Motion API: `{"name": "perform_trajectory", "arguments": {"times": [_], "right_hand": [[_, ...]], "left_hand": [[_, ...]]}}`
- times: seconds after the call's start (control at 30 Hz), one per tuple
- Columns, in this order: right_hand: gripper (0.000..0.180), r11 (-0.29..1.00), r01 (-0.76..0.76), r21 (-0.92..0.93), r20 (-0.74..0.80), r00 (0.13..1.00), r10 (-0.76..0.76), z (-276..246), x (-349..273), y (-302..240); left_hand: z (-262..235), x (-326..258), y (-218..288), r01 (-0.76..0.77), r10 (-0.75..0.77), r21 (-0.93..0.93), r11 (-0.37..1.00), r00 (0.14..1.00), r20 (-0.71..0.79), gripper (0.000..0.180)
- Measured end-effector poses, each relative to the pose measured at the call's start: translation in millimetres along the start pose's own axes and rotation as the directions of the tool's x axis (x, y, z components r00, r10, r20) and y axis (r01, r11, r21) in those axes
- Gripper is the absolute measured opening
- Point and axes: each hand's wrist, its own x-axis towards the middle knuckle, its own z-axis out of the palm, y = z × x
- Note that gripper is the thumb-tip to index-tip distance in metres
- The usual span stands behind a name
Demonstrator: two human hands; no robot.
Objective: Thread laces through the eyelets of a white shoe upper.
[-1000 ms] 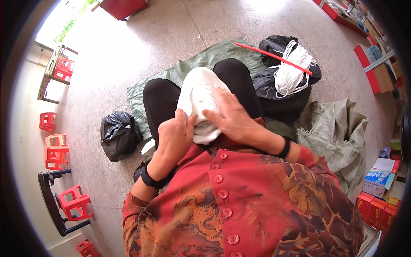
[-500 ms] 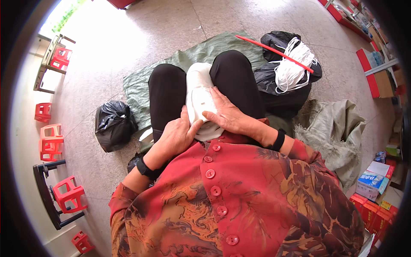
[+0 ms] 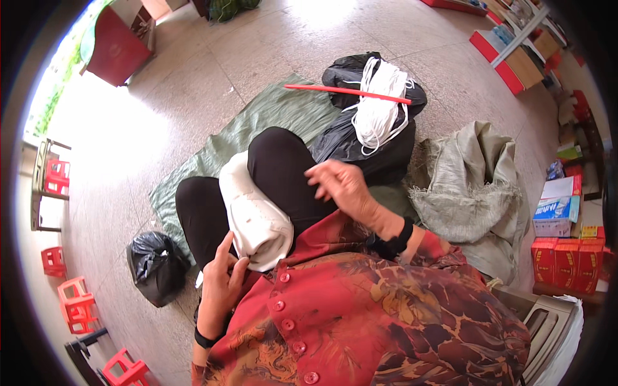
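Seated worker with white shoe (image 3: 253, 215) on the lap, hands either side.

Green mat (image 3: 270, 112) covers the floor beneath the legs; grey sack (image 3: 473, 186) lies at the person's right, black bag (image 3: 376, 145) with white cord (image 3: 380, 106) and red stick (image 3: 347, 92) ahead. Shoe rests between the thighs, long axis running from the belly out toward the knees. Left hand (image 3: 221, 278) is nearer, fingers loosely curled and touching the shoe's near end, not clamped on it. Right hand (image 3: 341, 186) hovers over the right thigh, fingers apart, empty, just beside the shoe.
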Motion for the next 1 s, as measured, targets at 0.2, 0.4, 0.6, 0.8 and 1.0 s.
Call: {"name": "perform_trajectory", "arguments": {"times": [0.2, 0.4, 0.6, 0.8, 1.0], "right_hand": [[0.050, 0.555, -0.309, -0.773, -0.365, 0.931, 0.010, -131, 50, 211], [0.026, 0.375, -0.251, -0.893, -0.186, 0.962, 0.200, -154, 44, 219], [0.029, 0.737, -0.481, -0.475, 0.237, 0.736, 0.634, -107, -1, 131], [0.028, 0.916, -0.242, -0.321, 0.562, 0.730, 0.390, -43, -29, -39], [0.028, 0.996, 0.052, 0.078, 0.808, 0.582, -0.094, 50, -36, -84]], "left_hand": [[5, 9, -19, -0.142, 0.140, 0.027, 0.989, 0.887, -0.440, 0.018], [3, 13, -21, -0.122, 0.153, 0.101, 0.987, 0.910, -0.385, 0.008], [-5, 24, -3, -0.093, 0.080, -0.021, 0.995, 0.935, -0.344, 0.003], [-17, 56, 49, -0.057, 0.061, -0.069, 0.996, 0.997, 0.053, 0.019], [-10, 76, 66, 0.253, -0.056, -0.375, 0.892, 0.884, 0.465, 0.035]]}}
